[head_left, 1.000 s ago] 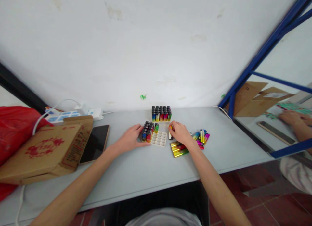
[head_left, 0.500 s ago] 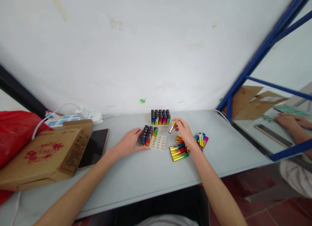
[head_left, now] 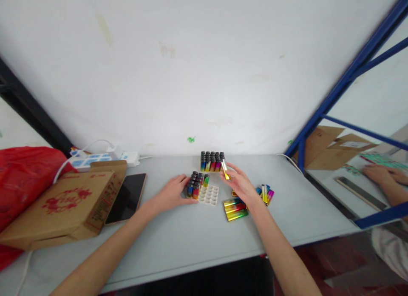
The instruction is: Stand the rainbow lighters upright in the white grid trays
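Observation:
A white tray (head_left: 209, 195) with round holes lies on the table, its left part filled with upright colourful lighters (head_left: 195, 184). Around the left side of that group is my left hand (head_left: 174, 193), thumb at the tray's near edge and fingers behind. My right hand (head_left: 239, 183) pinches a yellow lighter (head_left: 225, 170) with its metal end up, above and right of the tray. Behind stands a full block of upright lighters (head_left: 212, 161). Loose lighters (head_left: 235, 209) lie beneath and beside my right wrist, partly hidden by it.
On the left are a cardboard box (head_left: 60, 202), a red bag (head_left: 35, 164), a dark tablet (head_left: 127, 197) and a power strip (head_left: 95, 160). A blue metal frame (head_left: 328, 102) stands at the right; beyond it are an open carton (head_left: 331, 153) and another person's hands (head_left: 379, 173).
The lighter in my right hand has turned from metal end down to metal end up. My left hand keeps its hold at the tray. The whole view has shifted slightly.

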A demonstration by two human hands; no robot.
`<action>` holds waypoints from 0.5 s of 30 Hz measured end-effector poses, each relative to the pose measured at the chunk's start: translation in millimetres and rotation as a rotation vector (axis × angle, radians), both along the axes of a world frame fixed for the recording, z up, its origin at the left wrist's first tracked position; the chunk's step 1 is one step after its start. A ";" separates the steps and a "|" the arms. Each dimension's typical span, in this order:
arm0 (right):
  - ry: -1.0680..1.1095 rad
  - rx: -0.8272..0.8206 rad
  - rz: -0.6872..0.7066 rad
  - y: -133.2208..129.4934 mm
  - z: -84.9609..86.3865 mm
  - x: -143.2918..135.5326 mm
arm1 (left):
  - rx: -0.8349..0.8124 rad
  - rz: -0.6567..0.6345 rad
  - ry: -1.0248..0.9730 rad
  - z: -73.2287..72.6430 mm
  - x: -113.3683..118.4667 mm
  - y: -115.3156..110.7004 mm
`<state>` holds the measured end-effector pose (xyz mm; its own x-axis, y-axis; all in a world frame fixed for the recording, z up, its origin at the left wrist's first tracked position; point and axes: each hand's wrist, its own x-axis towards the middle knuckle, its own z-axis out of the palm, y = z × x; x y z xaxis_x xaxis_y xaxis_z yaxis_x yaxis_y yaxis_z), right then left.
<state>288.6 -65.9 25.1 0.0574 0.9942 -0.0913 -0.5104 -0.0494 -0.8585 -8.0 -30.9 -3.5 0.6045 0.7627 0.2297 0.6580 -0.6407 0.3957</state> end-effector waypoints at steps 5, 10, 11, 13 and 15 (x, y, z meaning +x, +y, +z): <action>-0.163 0.065 0.021 -1.1 -4.9 -9.0 | -0.001 0.004 -0.004 0.3 0.5 -0.7; -0.456 0.126 -0.032 -0.1 -8.3 -15.5 | -0.008 0.016 0.029 3.0 0.7 -1.2; -0.529 0.150 -0.051 0.2 -9.1 -15.8 | -0.012 0.018 0.034 3.9 0.9 -1.3; -0.672 0.222 -0.097 0.6 -11.5 -16.1 | -0.018 0.022 0.041 5.8 1.5 -1.4; -0.788 0.271 -0.144 0.8 -14.8 -16.6 | -0.020 0.025 0.035 7.2 2.1 -1.4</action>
